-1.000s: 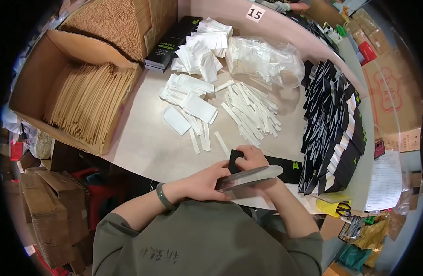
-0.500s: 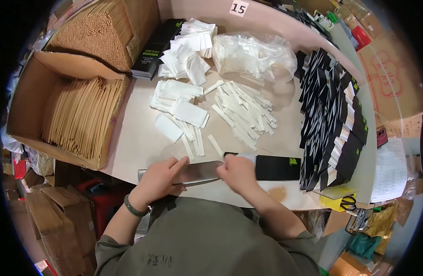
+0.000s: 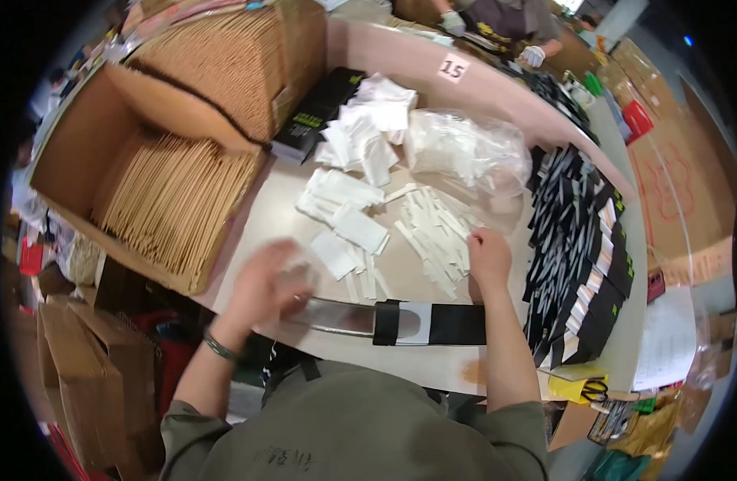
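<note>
Showing only as a blur, the left hand (image 3: 268, 282) is at the left end of a long, shiny metal strip (image 3: 344, 317); whether it grips cannot be told. Rightward, the metal passes under one end of a flat, black-and-white sleeve (image 3: 457, 325). Beyond that, the right hand (image 3: 490, 256), fingers curled, contents unclear, borders a pile of thin white strips (image 3: 433, 236).

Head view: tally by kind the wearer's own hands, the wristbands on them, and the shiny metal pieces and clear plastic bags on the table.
Hands: 2 (left hand, blurred; right hand)
Wristband: 1
Shiny metal piece: 1
Clear plastic bag: 1
Total: 5
</note>
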A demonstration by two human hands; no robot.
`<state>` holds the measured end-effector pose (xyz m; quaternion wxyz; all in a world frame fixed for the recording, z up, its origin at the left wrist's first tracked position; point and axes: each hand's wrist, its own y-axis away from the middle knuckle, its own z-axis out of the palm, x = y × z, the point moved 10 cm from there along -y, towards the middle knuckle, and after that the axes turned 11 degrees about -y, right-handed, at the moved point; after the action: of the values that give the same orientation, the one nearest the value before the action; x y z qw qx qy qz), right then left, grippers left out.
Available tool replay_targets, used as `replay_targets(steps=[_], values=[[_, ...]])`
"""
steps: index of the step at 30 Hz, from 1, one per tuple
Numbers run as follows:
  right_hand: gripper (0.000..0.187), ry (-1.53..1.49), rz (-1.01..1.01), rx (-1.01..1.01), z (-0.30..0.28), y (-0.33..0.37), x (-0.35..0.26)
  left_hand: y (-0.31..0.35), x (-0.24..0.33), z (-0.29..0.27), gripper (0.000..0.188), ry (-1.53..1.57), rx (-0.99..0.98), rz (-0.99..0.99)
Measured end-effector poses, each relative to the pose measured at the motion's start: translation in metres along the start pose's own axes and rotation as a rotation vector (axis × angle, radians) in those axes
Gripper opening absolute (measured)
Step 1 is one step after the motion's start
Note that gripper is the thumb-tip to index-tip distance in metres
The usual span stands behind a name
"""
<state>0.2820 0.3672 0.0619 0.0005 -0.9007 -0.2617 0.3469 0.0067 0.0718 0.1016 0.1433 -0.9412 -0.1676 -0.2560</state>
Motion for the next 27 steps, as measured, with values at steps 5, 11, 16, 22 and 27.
replay_targets(steps=[5,11,16,22,27], values=[[0.012,-0.012,-0.304,0.049,0.015,0.008,-0.074,0.012,-0.132,-0.114,0.028,-0.529,0.316,-0.433],[0.011,-0.03,-0.513,-0.242,0.123,0.015,-0.152,0.018,-0.18,-0.085,0.017,-0.564,0.058,-0.429],[0.012,0.083,-0.475,-0.382,0.131,0.015,-0.162,0.018,-0.17,-0.084,0.016,-0.598,0.014,-0.415],[0.009,-0.006,-0.456,-0.786,0.125,0.117,-0.18,0.018,-0.174,-0.091,0.017,-0.596,0.118,-0.348],[0.011,-0.162,-0.367,-0.717,0.114,0.136,-0.177,0.016,-0.177,-0.096,0.012,-0.619,0.118,-0.387]])
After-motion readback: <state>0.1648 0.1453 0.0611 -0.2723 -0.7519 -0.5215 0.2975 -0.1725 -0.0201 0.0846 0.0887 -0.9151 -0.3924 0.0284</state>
